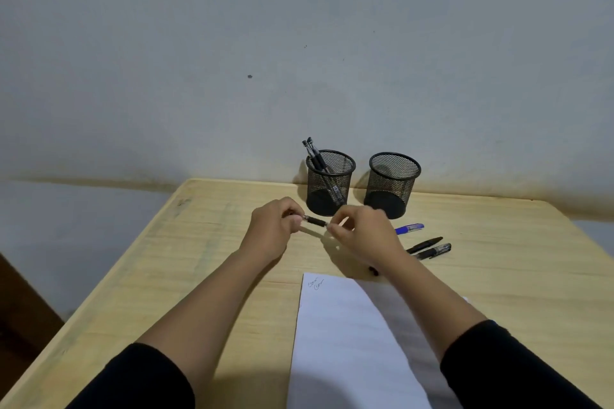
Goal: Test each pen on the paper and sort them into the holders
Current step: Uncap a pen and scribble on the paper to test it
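Two mesh holders (330, 183) centre frame on bench (212, 262), left one held two pens (314, 154), three loose pens (428, 244) right of centre, one paper sheet (345, 342) lower centre, left hand (274, 229) and right hand (363, 232) each pinched one end of one black pen (315, 222).

We are wearing black sleeves on both arms, the left sleeve (133, 378) and the right sleeve (518, 365), plain and dark with no visible print, seam detail or cuff trim. Each sleeve is ending partway along the forearm, its edge showing as a soft rounded line, so the forearms are showing bare from there to the wrists. Our left hand (270, 231) and right hand (363, 236) are wearing no gloves, and we are seeing no rings, watch or bracelet on the parts facing the camera. The fingers (342, 221) are appearing slightly blurred.
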`<state>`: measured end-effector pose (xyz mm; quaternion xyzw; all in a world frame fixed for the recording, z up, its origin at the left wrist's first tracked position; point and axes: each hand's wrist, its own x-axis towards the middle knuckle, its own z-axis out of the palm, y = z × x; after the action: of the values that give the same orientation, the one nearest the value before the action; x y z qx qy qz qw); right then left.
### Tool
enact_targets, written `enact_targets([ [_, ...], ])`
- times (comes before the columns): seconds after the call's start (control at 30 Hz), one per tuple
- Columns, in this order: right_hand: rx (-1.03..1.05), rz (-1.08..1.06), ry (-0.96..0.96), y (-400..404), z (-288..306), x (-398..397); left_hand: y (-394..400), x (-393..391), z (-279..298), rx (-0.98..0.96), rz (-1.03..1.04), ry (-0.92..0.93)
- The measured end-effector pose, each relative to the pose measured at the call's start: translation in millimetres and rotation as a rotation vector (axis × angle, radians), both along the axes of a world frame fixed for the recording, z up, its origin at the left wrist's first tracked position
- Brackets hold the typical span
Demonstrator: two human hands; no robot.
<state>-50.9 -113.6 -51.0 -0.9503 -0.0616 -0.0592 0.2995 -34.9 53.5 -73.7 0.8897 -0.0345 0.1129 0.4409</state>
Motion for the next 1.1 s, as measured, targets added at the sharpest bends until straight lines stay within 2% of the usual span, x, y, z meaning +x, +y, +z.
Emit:
enact_targets([
  [0.07,0.333,0.033,0.080,-9.0,20.0,-4.5,2.3,-11.4,8.5,-0.162,0.045,-0.027],
  [0.13,0.761,0.117,0.203,-15.7,35.0,-13.6,1.9,-20.9,13.4,-0.306,0.077,-0.031],
  [0.2,1.017,0.176,0.257,-16.0,38.3,-23.6,-0.5,-32.0,17.8,-0.383,0.062,-0.037],
  [0.37,1.014,0.199,0.094,4.1,22.9,-52.9,-12.8,-59.2,25.8,-0.361,-0.026,-0.091],
  [0.47,1.147,0.106,-0.079,-10.0,22.3,-66.2,16.0,-63.9,22.2,-0.535,0.197,-0.100],
  [0.5,1.187,0.069,-0.119,-20.2,23.2,-69.0,32.1,-65.7,18.9,-0.551,0.267,-0.104],
  [0.53,1.205,0.042,-0.140,-29.8,22.5,-71.4,45.4,-70.0,15.9,-0.480,0.297,-0.101],
  [0.63,1.216,0.056,-0.080,-38.0,13.4,-79.0,50.7,-82.8,10.1,-0.199,0.241,-0.074],
  [0.73,1.218,0.113,0.076,-25.7,2.9,-84.6,29.9,-87.9,0.6,-0.061,0.108,-0.023],
  [0.83,1.165,0.126,0.173,-23.0,-5.4,-90.7,23.7,-86.8,-15.9,0.070,0.068,0.025],
  [0.97,0.936,0.094,0.146,-25.2,-16.0,-91.6,23.5,-91.8,-22.5,0.129,0.066,0.004],
  [1.1,0.890,0.076,0.178,-26.0,-18.1,-84.1,17.5,-103.2,-15.2,0.107,0.074,-0.074],
])
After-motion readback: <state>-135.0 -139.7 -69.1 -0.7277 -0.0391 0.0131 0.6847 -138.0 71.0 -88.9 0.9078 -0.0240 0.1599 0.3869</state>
